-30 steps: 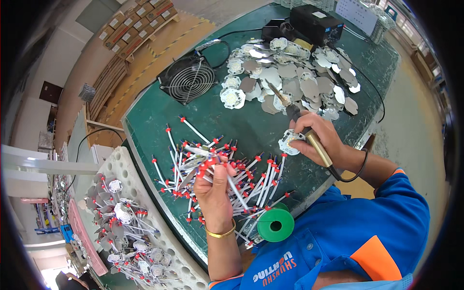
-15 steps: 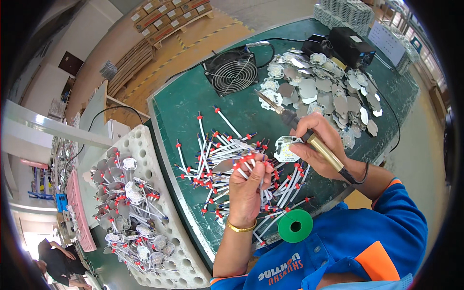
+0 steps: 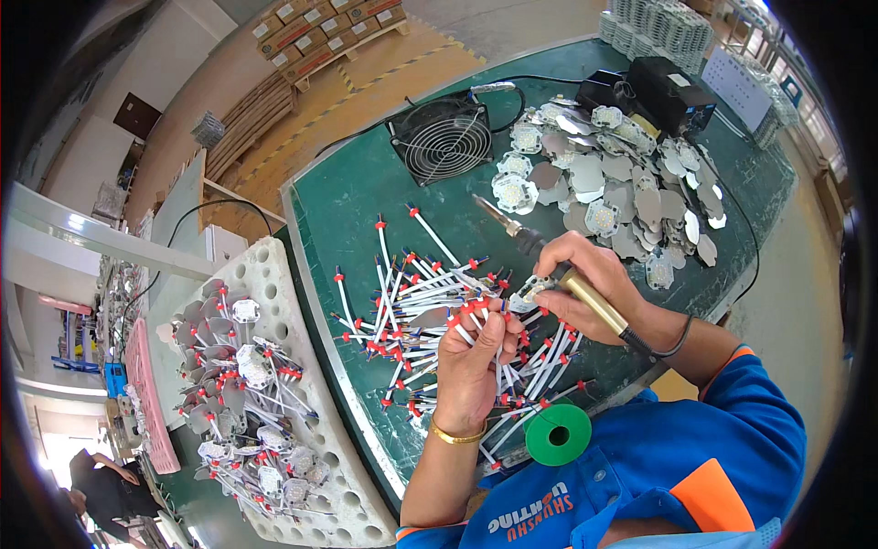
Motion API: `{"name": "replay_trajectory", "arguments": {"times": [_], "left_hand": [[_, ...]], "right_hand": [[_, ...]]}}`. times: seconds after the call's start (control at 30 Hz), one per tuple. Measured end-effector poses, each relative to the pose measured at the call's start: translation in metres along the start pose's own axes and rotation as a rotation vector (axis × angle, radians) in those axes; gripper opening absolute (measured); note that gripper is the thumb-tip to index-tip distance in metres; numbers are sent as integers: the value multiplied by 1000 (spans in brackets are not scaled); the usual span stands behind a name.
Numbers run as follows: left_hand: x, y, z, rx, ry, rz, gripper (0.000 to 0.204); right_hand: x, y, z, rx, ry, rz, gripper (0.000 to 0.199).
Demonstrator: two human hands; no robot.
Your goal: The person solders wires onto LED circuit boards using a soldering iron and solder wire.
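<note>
My left hand (image 3: pixel 464 371) is closed round a few short white cables (image 3: pixel 465 333) with red collars near their ends. Close beside it, my right hand (image 3: pixel 599 282) grips a soldering iron (image 3: pixel 585 297), its tip pointing to the upper left. A small LED board (image 3: pixel 525 296) is also pinched in my right fingers, tilted and close to the cable ends at my left fingertips; whether they touch is hard to tell. Beneath both hands spreads a heap of similar loose cables (image 3: pixel 402 291). A green spool of thin wire (image 3: pixel 558 435) stands by the table's near edge.
A pile of LED boards (image 3: pixel 585 174) covers the back right, near a black box (image 3: pixel 670 94). A black fan (image 3: pixel 444 139) sits at the back. To the left, a white perforated foam tray (image 3: pixel 291 316) bears boards with cables. A person in dark clothes (image 3: pixel 114 494) is far left.
My right hand has moved left and slightly down with the iron and the LED board, bringing the board close to my left fingers. The board now appears tilted. My left hand has barely moved.
</note>
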State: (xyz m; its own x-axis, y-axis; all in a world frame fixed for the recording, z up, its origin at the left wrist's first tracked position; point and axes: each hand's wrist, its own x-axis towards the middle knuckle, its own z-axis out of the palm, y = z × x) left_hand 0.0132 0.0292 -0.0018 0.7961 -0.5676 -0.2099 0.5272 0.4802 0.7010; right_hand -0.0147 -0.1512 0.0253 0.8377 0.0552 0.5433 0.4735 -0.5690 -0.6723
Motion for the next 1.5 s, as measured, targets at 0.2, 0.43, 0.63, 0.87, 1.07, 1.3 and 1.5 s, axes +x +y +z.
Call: {"name": "replay_trajectory", "arguments": {"times": [0.2, 0.43, 0.63, 0.87, 1.07, 1.3, 1.5], "left_hand": [[0, -1, 4, 69, -11, -46, 18], [-2, 0, 6, 98, -69, -101, 18], [-2, 0, 5, 89, -66, -119, 17], [-3, -3, 2, 40, -38, -109, 14], [-4, -4, 7, -11, -37, -52, 13], [-9, -7, 16, 427, 155, 220, 13], [-13, -7, 20, 379, 202, 316, 10]], "right_hand": [[-6, -14, 4, 531, 199, 406, 22], [-13, -8, 14, 467, 247, 243, 27], [-12, -8, 12, 317, 224, 185, 28], [-16, -4, 13, 183, 147, -92, 25], [-11, -13, 10, 36, 332, -59, 28], [-12, -13, 12, 212, 243, 54, 25], [-12, -18, 13, 245, 217, 85, 25]]}}
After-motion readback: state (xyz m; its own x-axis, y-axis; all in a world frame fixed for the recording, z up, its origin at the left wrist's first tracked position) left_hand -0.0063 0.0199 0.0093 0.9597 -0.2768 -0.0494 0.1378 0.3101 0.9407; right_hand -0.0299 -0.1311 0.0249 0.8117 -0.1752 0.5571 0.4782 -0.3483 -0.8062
